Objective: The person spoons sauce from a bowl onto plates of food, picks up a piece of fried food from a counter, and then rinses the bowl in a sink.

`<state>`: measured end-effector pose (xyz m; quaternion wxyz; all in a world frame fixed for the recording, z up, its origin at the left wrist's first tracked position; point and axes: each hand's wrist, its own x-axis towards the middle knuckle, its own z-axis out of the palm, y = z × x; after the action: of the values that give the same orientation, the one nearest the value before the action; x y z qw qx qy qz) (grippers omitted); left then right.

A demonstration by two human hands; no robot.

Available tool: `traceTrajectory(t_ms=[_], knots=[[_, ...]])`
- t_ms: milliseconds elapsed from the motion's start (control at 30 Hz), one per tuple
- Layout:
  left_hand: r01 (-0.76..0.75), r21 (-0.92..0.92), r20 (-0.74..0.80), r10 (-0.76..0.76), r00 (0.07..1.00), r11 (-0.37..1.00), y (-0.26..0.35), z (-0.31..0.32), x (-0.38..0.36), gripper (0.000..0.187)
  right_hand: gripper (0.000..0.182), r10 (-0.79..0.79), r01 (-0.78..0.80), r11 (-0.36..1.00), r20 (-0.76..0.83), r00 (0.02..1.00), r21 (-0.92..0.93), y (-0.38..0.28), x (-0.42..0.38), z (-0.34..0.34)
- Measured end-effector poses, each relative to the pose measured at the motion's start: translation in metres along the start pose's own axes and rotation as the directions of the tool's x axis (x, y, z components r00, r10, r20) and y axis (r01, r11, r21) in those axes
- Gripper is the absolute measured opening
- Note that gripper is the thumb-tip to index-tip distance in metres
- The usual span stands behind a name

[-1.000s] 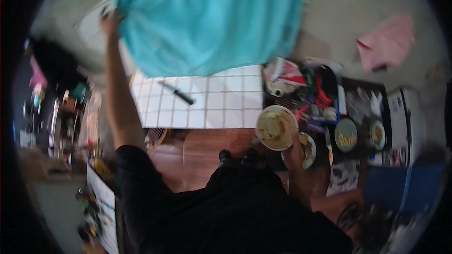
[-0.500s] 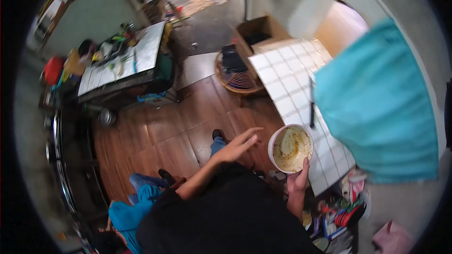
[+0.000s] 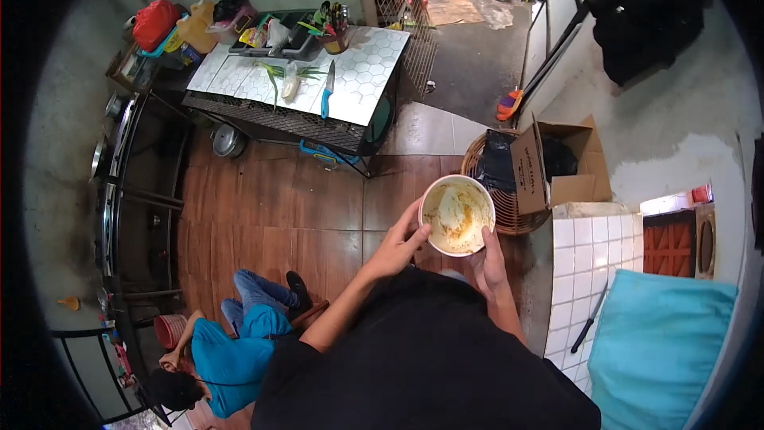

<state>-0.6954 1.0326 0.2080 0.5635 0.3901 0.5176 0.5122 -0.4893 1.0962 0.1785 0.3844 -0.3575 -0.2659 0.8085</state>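
A white bowl (image 3: 457, 216) with yellow-brown food residue inside is held in front of my body, its opening turned up towards me. My left hand (image 3: 402, 240) grips its left side, thumb at the rim. On the right side, my right hand (image 3: 489, 261) holds it with the thumb over the rim and the fingers mostly hidden beneath. Below the bowl and beyond it lies the brown tiled floor (image 3: 318, 199).
A hexagon-patterned table (image 3: 366, 72) bears a blue-handled knife (image 3: 327, 91) and green stalks. At right, a black-handled knife (image 3: 587, 326) rests on a white tiled counter (image 3: 563, 263) beside a turquoise cloth (image 3: 660, 342). A cardboard box (image 3: 577, 183) stands ahead. A person in blue (image 3: 239, 350) sits at left.
My view has swung left, away from the tiled counter. My left hand, free before, has taken hold of the bowl, which my right hand still holds.
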Motion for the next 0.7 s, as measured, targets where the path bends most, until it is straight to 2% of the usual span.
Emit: traceTrajectory(t_ms=[67,133,200,233,367,467,533,600,667,700], knots=[[0.074,0.014,-0.019,-0.074,0.997,0.997,-0.002,-0.020,0.028,0.061,0.054,0.050,-0.046,0.997,0.066,0.997,-0.059,-0.006,0.035,0.002],[0.046,-0.010,-0.043,-0.046,0.998,0.999,-0.005,-0.025,0.058,0.062,0.054,0.038,-0.035,0.996,0.048,0.998,-0.079,-0.017,0.067,0.007],[0.121,-0.058,-0.085,-0.126,0.988,0.991,-0.011,-0.033,0.091,0.066,0.054,0.033,-0.028,0.990,0.036,0.999,-0.138,-0.025,0.103,-0.001],[0.104,-0.103,-0.105,-0.115,0.988,0.989,-0.011,-0.032,0.112,0.067,0.054,0.015,-0.012,0.985,0.017,1.000,-0.173,-0.032,0.124,-0.004],[0.121,-0.165,-0.107,-0.140,0.984,0.979,-0.017,-0.044,0.211,0.062,0.054,-0.016,0.018,0.980,0.012,1.000,-0.200,-0.063,0.217,-0.017],[0.141,-0.126,-0.121,-0.156,0.980,0.982,0.012,-0.047,0.288,0.060,0.055,0.000,-0.007,0.986,-0.043,0.999,-0.168,-0.094,0.288,-0.016],[0.136,-0.140,-0.132,-0.154,0.979,0.981,0.024,-0.053,0.339,0.059,0.054,0.013,-0.012,0.989,0.009,1.000,-0.150,-0.122,0.337,-0.016],[0.114,-0.157,-0.170,-0.140,0.975,0.981,0.039,-0.062,0.384,0.058,0.053,-0.022,0.033,0.981,0.059,0.998,-0.189,-0.152,0.380,-0.007],[0.119,-0.195,-0.223,-0.162,0.961,0.974,0.050,-0.067,0.424,0.060,0.051,0.004,0.004,0.977,0.036,0.999,-0.212,-0.184,0.412,0.004],[0.123,-0.246,-0.224,-0.180,0.958,0.961,0.059,-0.068,0.443,0.060,0.053,0.005,0.014,0.969,0.077,0.997,-0.247,-0.196,0.431,0.004]])
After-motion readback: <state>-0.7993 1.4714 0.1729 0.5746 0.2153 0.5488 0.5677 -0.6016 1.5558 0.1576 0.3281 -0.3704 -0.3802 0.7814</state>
